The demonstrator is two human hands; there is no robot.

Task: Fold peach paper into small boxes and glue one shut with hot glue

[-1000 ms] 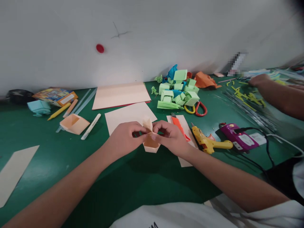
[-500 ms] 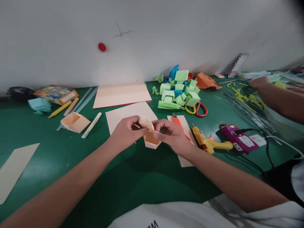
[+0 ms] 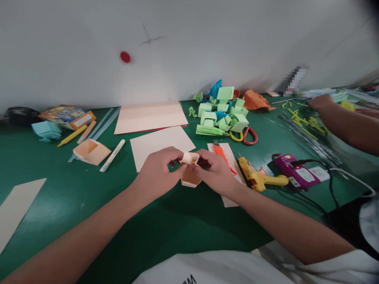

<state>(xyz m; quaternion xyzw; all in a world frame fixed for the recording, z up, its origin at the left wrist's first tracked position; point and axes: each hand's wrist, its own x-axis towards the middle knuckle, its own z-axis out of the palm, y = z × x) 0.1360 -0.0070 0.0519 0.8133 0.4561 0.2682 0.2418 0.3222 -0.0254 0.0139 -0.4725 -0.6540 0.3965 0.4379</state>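
Between my two hands is a small folded peach paper box (image 3: pixel 191 179), held just above the green table. My left hand (image 3: pixel 161 167) pinches its upper left edge between thumb and fingers. On the other side, my right hand (image 3: pixel 214 171) grips the upper right edge the same way. The paper at the top curls inward between my fingertips, which hide part of it. Behind my hands lies a peach paper sheet (image 3: pixel 161 144). An orange utility knife (image 3: pixel 223 156) rests on a paper strip (image 3: pixel 227 201) beside my right hand.
Right of me are a yellow glue gun (image 3: pixel 262 177) and a purple power strip (image 3: pixel 304 173) with cables. Scissors (image 3: pixel 250 136) lie by green folded paper pieces (image 3: pixel 225 114). Another peach box (image 3: pixel 93 152) and a white stick (image 3: pixel 112 156) sit left. Another person's hand (image 3: pixel 321 102) reaches in at right.
The top flap of the paper box has been bent down and curled inward between my fingers. Both hands stay on the box, with the left wrapped slightly further round it.
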